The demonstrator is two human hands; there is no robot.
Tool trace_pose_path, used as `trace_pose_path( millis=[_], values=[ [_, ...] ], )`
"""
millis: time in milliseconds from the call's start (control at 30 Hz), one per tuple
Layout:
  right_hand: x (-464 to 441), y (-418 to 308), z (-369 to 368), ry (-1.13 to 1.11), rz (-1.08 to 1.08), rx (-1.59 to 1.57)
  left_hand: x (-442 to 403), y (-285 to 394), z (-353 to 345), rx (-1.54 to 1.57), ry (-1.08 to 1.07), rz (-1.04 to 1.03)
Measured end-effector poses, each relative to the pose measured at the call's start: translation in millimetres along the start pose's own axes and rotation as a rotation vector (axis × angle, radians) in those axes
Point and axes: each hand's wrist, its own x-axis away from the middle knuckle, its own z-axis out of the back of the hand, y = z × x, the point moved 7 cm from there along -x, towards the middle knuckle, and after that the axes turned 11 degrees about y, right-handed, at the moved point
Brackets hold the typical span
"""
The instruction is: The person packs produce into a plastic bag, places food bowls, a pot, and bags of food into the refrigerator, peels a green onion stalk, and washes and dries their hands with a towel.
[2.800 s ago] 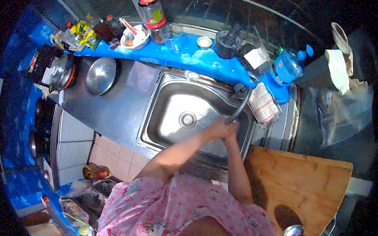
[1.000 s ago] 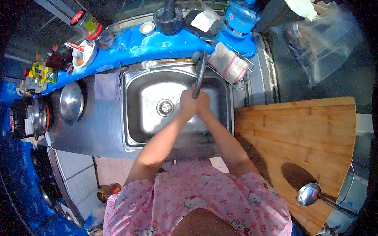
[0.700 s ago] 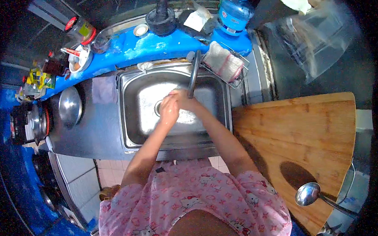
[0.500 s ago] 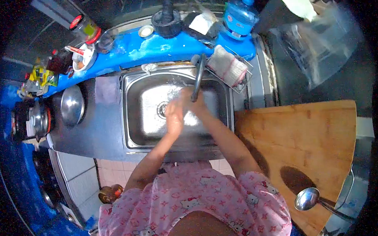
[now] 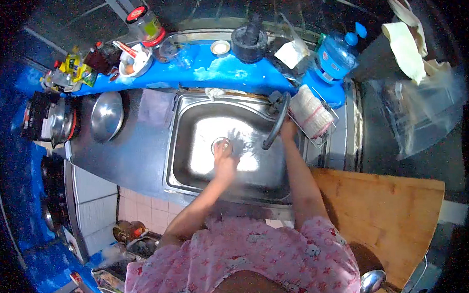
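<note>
My left hand (image 5: 225, 156) hovers over the stainless steel sink (image 5: 197, 174), by the drain (image 5: 221, 145). Its fingers look apart with nothing between them, and its shadow falls on the basin floor. At the back right corner of the sink, my right hand (image 5: 288, 128) reaches in at the base of the curved faucet (image 5: 279, 123). The faucet and the wire rack hide most of its fingers, so its grip cannot be made out. A folded striped cloth (image 5: 311, 112) lies on that wire rack (image 5: 323, 138), close to the right hand.
A wooden board (image 5: 386, 208) is at the right, with a metal ladle (image 5: 372, 282) at its near end. A steel lid (image 5: 107, 117) rests on the left counter beside a grey cloth (image 5: 155, 107). On the blue ledge stand a mortar (image 5: 249, 44) and a blue water bottle (image 5: 337, 57).
My hands were together under the faucet and have parted. The right hand has moved to the faucet's base; the left stays over the basin. The view has shifted left.
</note>
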Motion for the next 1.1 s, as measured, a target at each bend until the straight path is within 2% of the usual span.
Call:
trace_pose_path(
  millis=[100, 167, 233, 267, 333, 367, 467, 500, 567, 600, 633, 667, 733, 767, 800, 833, 867, 900, 933, 967, 1033, 1100],
  values=[
    [-16.8, 68.9, -46.0, 0.020, -0.050, -0.209, 20.5, -23.8, 17.9, -0.018, -0.161, 0.131],
    [-18.5, 74.1, -53.8, -0.014, -0.011, -0.253, 33.7, -48.2, 12.4, 0.017, -0.163, 0.273],
    [2.4, 70.3, -62.2, -0.299, -0.051, -0.252, 45.5, -71.2, 4.3, 0.137, -0.171, 0.372],
    [32.9, 71.4, -58.5, -0.562, -0.134, -0.253, 42.6, -67.7, 8.9, 0.138, -0.159, 0.303],
    [104.3, 18.3, -28.2, -0.838, -0.506, -0.439, 37.2, -56.9, 20.6, 0.145, -0.134, 0.159],
    [142.0, -13.6, -8.8, -0.947, -0.703, -0.482, 44.5, -55.5, 23.1, -0.018, -0.108, 0.138],
    [194.9, -72.5, 6.0, -1.186, -0.293, -0.004, 67.8, -55.3, 2.0, -0.045, -0.537, -0.028],
    [202.4, -87.3, 7.8, -1.238, -0.148, 0.161, 54.3, -42.6, 10.6, 0.181, -0.568, -0.196],
    [216.9, -118.6, 29.6, -1.325, 0.121, 0.513, 39.3, -51.1, 7.4, 0.464, -0.848, 0.005],
    [215.5, -154.9, 39.0, -1.383, 0.116, 0.378, 28.3, -49.3, 6.6, 0.597, -0.990, 0.107],
    [204.8, -199.8, 46.1, -1.440, 0.118, 0.241, -13.7, -12.7, 62.9, 0.679, -0.943, 0.007],
    [198.9, -238.9, 53.4, -1.499, 0.129, 0.101, -22.0, -6.4, 70.7, 0.886, -1.059, 0.004],
    [199.1, -294.2, 80.2, -1.587, 0.114, -0.160, -48.6, 19.4, 135.9, 1.158, -1.130, 0.071],
    [202.8, -312.5, 88.0, -1.630, 0.115, -0.291, -50.9, 28.8, 156.2, 1.343, -1.176, -0.076],
    [212.4, -320.7, 89.6, -1.705, 0.073, -0.440, -48.1, 35.1, 167.1, 1.630, -1.211, -0.136],
    [221.8, -318.8, 88.0, -1.775, 0.031, -0.589, -37.6, 30.6, 154.4, 1.935, -1.218, -0.112],
    [239.0, -260.1, 66.7, -1.739, -0.076, -0.554, -22.9, 12.7, 114.7, 2.054, -1.182, -0.021],
    [255.9, -202.0, 46.1, -1.696, -0.186, -0.523, -3.9, -14.2, 52.6, 1.603, -1.086, 0.126],
    [272.4, -144.1, 26.1, -1.644, -0.295, -0.498, 13.4, -45.5, 11.7, 0.669, -1.004, 0.012],
    [287.3, -107.2, 24.3, -1.469, -0.019, -0.166, 26.8, -68.2, -0.4, 0.262, -0.943, -0.057],
    [268.0, -65.4, 32.7, -0.933, 0.443, 0.507, 28.6, -70.8, 20.0, 0.151, -0.838, -0.156],
    [236.6, -30.0, 15.5, -0.789, 0.498, 0.810, 13.6, -55.3, 47.4, 0.187, -0.872, -0.244]
  ],
)
